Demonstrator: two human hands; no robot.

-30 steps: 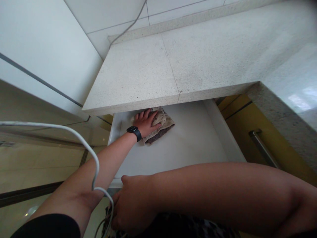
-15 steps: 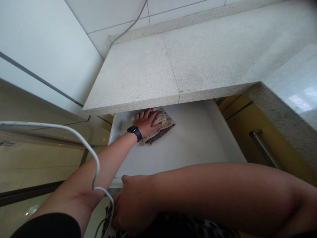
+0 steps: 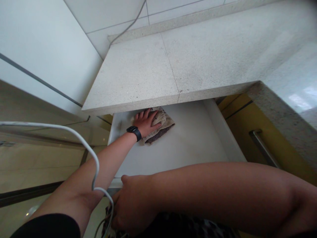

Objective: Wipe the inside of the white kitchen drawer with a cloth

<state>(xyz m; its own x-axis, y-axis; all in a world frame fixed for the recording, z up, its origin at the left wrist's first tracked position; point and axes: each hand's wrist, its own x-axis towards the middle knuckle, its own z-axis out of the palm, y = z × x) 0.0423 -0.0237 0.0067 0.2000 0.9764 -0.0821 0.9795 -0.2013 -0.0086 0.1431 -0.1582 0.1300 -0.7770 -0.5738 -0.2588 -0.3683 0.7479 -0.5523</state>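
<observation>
My left hand (image 3: 146, 124) lies flat with its fingers spread on a folded brown-and-beige cloth (image 3: 162, 130), near the back left of a pulled-out white drawer (image 3: 190, 145). The cloth rests on the drawer floor, and its far end sits close under the countertop edge. A black watch (image 3: 134, 132) is on the left wrist. Across the front of the drawer reaches my right arm. My right hand (image 3: 135, 201) is closed at the left part of the drawer front (image 3: 116, 182), thumb over its top edge; the other fingers are mostly hidden.
A pale speckled countertop (image 3: 138, 72) overhangs the back of the drawer. To the right is a yellow cabinet front with a metal handle (image 3: 264, 148). A white cable (image 3: 81, 138) hangs across my left forearm. White cabinet panels (image 3: 49, 39) stand at the left.
</observation>
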